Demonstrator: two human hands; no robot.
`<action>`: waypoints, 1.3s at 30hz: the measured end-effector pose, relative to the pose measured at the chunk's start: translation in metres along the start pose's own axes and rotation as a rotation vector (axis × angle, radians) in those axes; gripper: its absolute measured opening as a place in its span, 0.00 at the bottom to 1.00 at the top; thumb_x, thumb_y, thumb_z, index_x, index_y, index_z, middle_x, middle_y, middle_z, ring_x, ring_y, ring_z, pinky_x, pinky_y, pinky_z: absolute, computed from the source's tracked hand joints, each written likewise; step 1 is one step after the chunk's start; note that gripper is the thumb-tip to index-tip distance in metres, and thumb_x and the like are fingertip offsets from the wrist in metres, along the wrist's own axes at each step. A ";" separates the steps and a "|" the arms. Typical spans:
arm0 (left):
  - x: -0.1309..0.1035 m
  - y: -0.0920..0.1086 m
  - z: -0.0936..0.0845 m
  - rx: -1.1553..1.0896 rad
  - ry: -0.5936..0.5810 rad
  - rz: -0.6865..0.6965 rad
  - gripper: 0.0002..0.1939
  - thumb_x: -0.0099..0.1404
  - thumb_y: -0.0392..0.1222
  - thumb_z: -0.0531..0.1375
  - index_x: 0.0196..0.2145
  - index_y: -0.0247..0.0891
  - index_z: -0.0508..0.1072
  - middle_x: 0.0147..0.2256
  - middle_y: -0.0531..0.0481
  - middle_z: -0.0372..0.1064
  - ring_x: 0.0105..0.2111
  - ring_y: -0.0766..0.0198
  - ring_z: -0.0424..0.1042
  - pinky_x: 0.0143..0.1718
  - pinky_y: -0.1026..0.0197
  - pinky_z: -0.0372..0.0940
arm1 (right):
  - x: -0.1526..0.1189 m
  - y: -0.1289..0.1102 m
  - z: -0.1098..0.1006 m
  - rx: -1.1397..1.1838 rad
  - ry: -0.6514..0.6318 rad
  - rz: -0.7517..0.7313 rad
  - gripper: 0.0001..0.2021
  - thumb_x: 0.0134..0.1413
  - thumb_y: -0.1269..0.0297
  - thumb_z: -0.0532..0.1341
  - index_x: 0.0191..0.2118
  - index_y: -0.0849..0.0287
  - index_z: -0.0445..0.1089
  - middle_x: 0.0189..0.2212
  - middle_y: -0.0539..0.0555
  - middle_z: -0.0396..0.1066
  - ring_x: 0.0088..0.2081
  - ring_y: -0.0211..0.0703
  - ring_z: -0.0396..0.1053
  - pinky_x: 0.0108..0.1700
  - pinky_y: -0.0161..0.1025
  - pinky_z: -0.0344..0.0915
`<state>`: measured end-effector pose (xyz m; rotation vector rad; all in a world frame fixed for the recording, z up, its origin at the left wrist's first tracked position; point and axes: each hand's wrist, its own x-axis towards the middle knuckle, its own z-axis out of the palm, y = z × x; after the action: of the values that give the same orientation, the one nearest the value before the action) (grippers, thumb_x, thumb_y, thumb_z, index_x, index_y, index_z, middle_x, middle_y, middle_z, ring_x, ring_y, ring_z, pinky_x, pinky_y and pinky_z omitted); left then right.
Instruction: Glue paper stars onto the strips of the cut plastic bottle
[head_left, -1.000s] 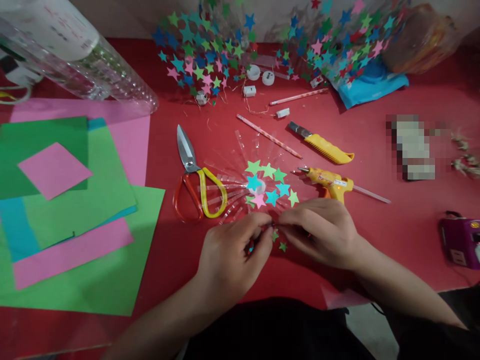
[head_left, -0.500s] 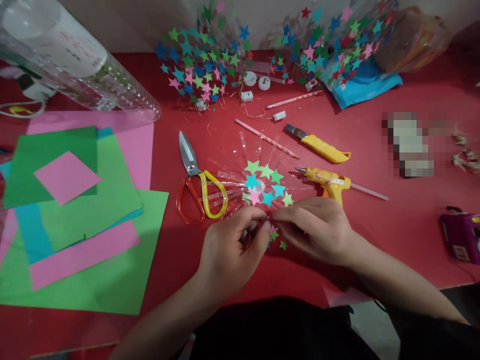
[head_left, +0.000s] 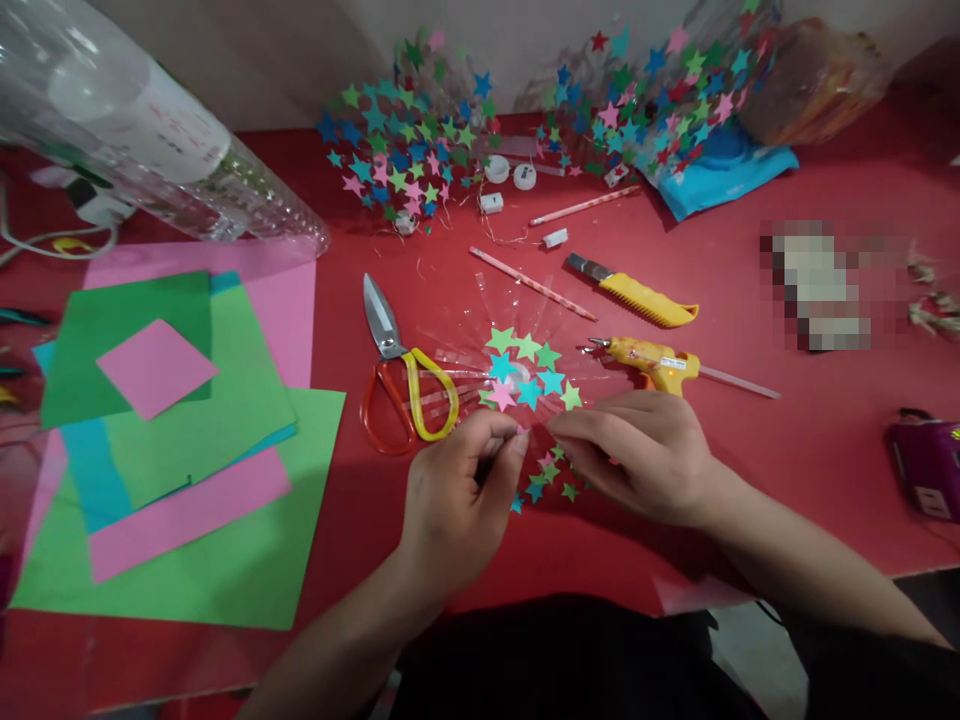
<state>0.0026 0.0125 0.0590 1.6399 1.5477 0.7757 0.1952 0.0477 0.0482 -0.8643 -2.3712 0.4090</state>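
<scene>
My left hand [head_left: 461, 500] is closed in a pinch, and a small bit of pink paper [head_left: 523, 431] shows at its fingertips; its shape is mostly hidden. A little to the right, my right hand [head_left: 649, 455] has its thumb and fingers pressed together, and I cannot make out what is between them. Just beyond the fingertips lies a fan of clear plastic strips [head_left: 480, 290] with green, blue and pink paper stars [head_left: 529, 393] around its middle. More loose small stars [head_left: 551, 472] lie on the red table between my hands.
Scissors [head_left: 388, 345] with red and yellow handles lie left of the strips. To the right are a yellow glue gun [head_left: 652, 362] and a yellow cutter [head_left: 649, 298]. Paper sheets [head_left: 225, 580] cover the left side. Star bunches [head_left: 409, 140], pencils [head_left: 532, 283] and a plastic bottle [head_left: 172, 130] stand or lie behind.
My two hands' fingertips have moved slightly apart, and the pink bit now shows in the left pinch. More loose stars are visible between the hands. The view has shifted a little.
</scene>
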 end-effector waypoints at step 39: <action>0.005 -0.010 0.007 -0.170 -0.061 -0.038 0.09 0.68 0.44 0.54 0.31 0.38 0.67 0.20 0.58 0.57 0.21 0.69 0.57 0.23 0.66 0.54 | 0.001 -0.021 0.000 -0.243 -0.090 0.208 0.17 0.64 0.61 0.48 0.42 0.62 0.72 0.14 0.48 0.65 0.16 0.34 0.56 0.23 0.36 0.42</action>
<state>0.0030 0.0169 0.0463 1.4927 1.4263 0.8060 0.1839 0.0326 0.0585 -1.2344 -2.4562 0.2478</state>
